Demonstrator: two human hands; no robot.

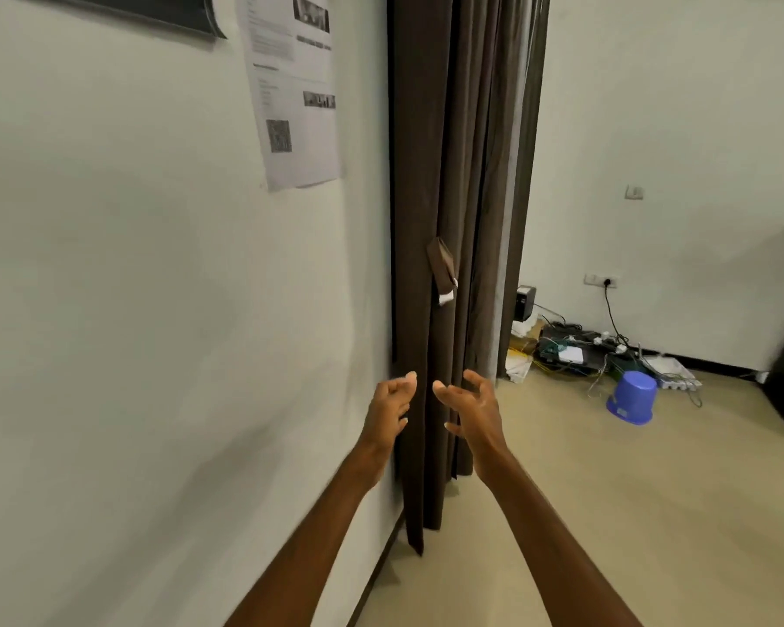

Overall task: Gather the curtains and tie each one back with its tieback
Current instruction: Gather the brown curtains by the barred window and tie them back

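The curtain is a plain dark brown, no print, just shadowy folds. Its tieback is the same brown with a little white tip at the end. The wall is off-white, kinda greenish in this light. The paper sheet is white with grey text and a black QR square. The floor is beige. The bucket is bright blue-purple.

I can read nothing here. The white printed paper sheet taped to the wall carries blurred lines and a QR code; its wording is illegible to me.
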